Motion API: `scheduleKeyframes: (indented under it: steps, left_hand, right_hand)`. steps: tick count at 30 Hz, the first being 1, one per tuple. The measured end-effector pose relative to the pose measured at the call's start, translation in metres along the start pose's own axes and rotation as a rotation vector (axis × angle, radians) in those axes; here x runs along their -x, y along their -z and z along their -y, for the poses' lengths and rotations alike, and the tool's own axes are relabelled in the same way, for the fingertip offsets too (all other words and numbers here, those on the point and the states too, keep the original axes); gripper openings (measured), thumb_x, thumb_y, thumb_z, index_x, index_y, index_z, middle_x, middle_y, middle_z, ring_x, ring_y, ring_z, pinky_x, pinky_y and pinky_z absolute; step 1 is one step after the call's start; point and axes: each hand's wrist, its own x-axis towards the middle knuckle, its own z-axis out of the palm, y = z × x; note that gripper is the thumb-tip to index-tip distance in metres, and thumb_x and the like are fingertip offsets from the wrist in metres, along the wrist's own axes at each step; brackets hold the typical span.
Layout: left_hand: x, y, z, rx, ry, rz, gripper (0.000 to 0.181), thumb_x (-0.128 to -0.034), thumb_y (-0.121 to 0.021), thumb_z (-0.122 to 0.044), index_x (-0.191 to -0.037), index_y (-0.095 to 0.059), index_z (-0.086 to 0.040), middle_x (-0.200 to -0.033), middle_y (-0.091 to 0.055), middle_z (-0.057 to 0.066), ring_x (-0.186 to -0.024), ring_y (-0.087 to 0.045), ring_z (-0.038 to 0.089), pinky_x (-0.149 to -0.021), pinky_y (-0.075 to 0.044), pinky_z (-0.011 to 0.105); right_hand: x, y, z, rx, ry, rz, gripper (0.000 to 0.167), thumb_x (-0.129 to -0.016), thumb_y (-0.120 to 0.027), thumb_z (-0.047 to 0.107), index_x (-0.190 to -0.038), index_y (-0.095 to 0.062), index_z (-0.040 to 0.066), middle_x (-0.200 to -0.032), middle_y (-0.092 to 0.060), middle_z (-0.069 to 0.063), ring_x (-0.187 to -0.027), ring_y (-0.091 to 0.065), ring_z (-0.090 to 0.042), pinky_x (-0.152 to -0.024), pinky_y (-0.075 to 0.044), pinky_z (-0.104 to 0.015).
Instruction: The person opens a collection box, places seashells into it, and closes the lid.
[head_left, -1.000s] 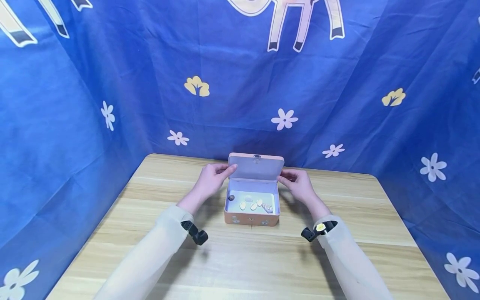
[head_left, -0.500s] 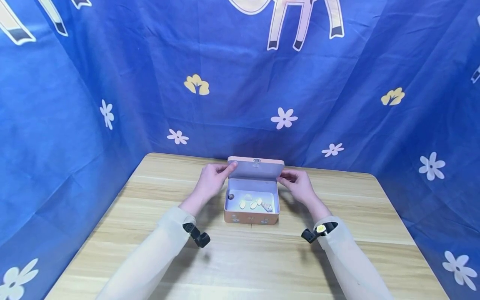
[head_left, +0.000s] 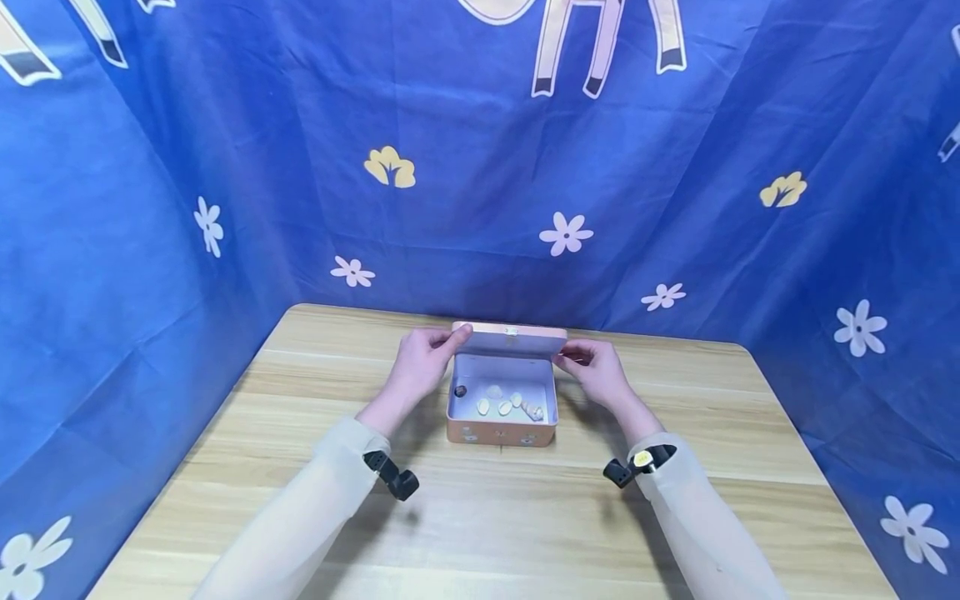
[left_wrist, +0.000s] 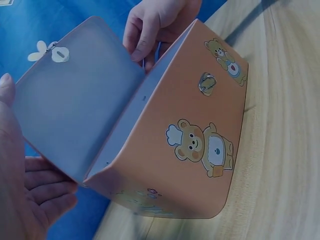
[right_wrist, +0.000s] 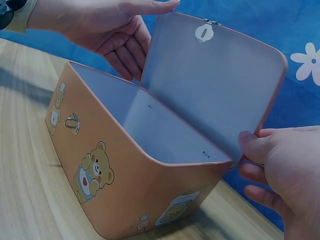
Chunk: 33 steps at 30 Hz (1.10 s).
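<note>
A hinged orange tin box (head_left: pixel 501 434) with bear pictures stands on the table, its lid (head_left: pixel 511 342) raised and leaning forward over the opening. Across the lid's upper left corner lies the thumb of my left hand (head_left: pixel 423 358). The other fingers of that hand reach loosely beside the lid, as the right wrist view shows. My right hand (right_wrist: pixel 295 170) pinches the lid's right edge near the hinge, thumb on the inner face and index finger behind. Inside the box are several small pale shells (head_left: pixel 505 407), a longer spiral shell (head_left: pixel 534 412) and a dark round piece (head_left: pixel 461 391).
The wooden table (head_left: pixel 480 517) extends in front of the box and to both sides. A blue patterned cloth (head_left: pixel 480 242) hangs close behind the table and along its sides. Metal latch parts sit on the box front (left_wrist: pixel 206 84) and lid edge.
The lid has tipped forward and down, so less of its inner face shows in the head view. Both hands stay at nearly the same places beside it.
</note>
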Motion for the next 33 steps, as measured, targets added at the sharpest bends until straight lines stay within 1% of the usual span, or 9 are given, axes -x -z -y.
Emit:
scheduleKeyframes:
  steps: [4,7,11,13,18,22,28,30,33]
  left_hand:
    - [0.001,0.000,0.001,-0.001,-0.007,-0.009,0.075,-0.0988,-0.057,-0.072,-0.121,-0.079,-0.004,-0.115,-0.078,0.015,-0.107,-0.072,0.030,-0.096,-0.056,0.048]
    - [0.003,-0.001,0.000,0.004,-0.012,-0.012,0.075,-0.0982,-0.057,-0.073,-0.120,-0.079,-0.005,-0.108,-0.079,0.013,-0.101,-0.072,0.029,-0.092,-0.056,0.048]
    - [0.003,-0.001,0.000,0.012,-0.015,-0.004,0.076,-0.0978,-0.056,-0.074,-0.119,-0.080,-0.005,-0.097,-0.079,0.015,-0.089,-0.070,0.028,-0.085,-0.057,0.047]
    - [0.003,-0.001,0.001,0.013,-0.017,0.001,0.076,-0.0978,-0.056,-0.074,-0.120,-0.080,-0.006,-0.097,-0.079,0.015,-0.088,-0.069,0.028,-0.084,-0.057,0.047]
    - [0.004,0.000,0.001,0.013,-0.016,0.004,0.075,-0.0979,-0.057,-0.073,-0.122,-0.079,-0.005,-0.106,-0.079,0.013,-0.094,-0.071,0.027,-0.089,-0.058,0.048]
    - [0.005,0.001,0.002,0.006,-0.014,0.004,0.076,-0.0973,-0.057,-0.074,-0.123,-0.078,-0.006,-0.107,-0.079,0.014,-0.096,-0.071,0.029,-0.090,-0.057,0.049]
    - [0.006,0.002,0.002,-0.002,-0.024,0.003,0.077,-0.0966,-0.057,-0.075,-0.123,-0.079,-0.007,-0.112,-0.079,0.013,-0.107,-0.072,0.031,-0.095,-0.056,0.050]
    - [0.006,0.002,0.003,-0.006,-0.030,0.004,0.076,-0.0967,-0.057,-0.075,-0.123,-0.079,-0.007,-0.118,-0.078,0.013,-0.113,-0.071,0.031,-0.099,-0.055,0.050]
    - [0.007,0.002,0.004,-0.008,-0.036,0.005,0.075,-0.0970,-0.058,-0.074,-0.123,-0.079,-0.007,-0.119,-0.077,0.014,-0.115,-0.071,0.032,-0.100,-0.055,0.050]
  right_hand:
    - [0.001,0.001,0.000,0.005,0.010,0.001,0.018,-0.094,-0.081,0.006,-0.111,-0.080,-0.001,-0.101,-0.080,-0.012,-0.089,-0.074,-0.023,-0.079,-0.060,-0.027]
    - [0.003,0.002,0.001,-0.003,0.013,-0.002,0.017,-0.094,-0.081,0.006,-0.110,-0.080,-0.001,-0.101,-0.080,-0.012,-0.089,-0.074,-0.023,-0.079,-0.059,-0.026]
    - [0.008,0.004,0.004,-0.035,0.010,-0.006,0.020,-0.094,-0.081,0.006,-0.112,-0.078,-0.002,-0.104,-0.079,-0.014,-0.093,-0.075,-0.025,-0.084,-0.059,-0.026]
    - [0.011,0.006,0.005,-0.056,0.009,-0.009,0.022,-0.094,-0.081,0.004,-0.114,-0.077,-0.004,-0.106,-0.079,-0.016,-0.096,-0.075,-0.027,-0.086,-0.059,-0.025]
    - [0.019,0.010,0.009,-0.100,0.016,-0.006,0.028,-0.094,-0.080,0.004,-0.119,-0.074,-0.008,-0.111,-0.077,-0.022,-0.100,-0.075,-0.033,-0.086,-0.058,-0.023]
    - [0.027,0.010,0.015,-0.113,0.016,-0.003,0.029,-0.095,-0.079,0.002,-0.120,-0.073,-0.010,-0.114,-0.075,-0.025,-0.102,-0.074,-0.035,-0.085,-0.058,-0.021]
    - [0.039,0.006,0.033,-0.122,0.016,0.023,0.023,-0.095,-0.080,0.003,-0.114,-0.075,-0.010,-0.110,-0.077,-0.023,-0.097,-0.075,-0.026,-0.082,-0.059,-0.022]
    - [0.042,0.003,0.039,-0.133,0.009,0.034,0.023,-0.095,-0.080,0.004,-0.113,-0.076,-0.008,-0.108,-0.078,-0.020,-0.094,-0.075,-0.023,-0.082,-0.059,-0.023]
    - [0.045,-0.002,0.044,-0.140,0.000,0.051,0.023,-0.095,-0.080,0.006,-0.113,-0.076,-0.008,-0.105,-0.079,-0.018,-0.092,-0.075,-0.020,-0.081,-0.059,-0.024]
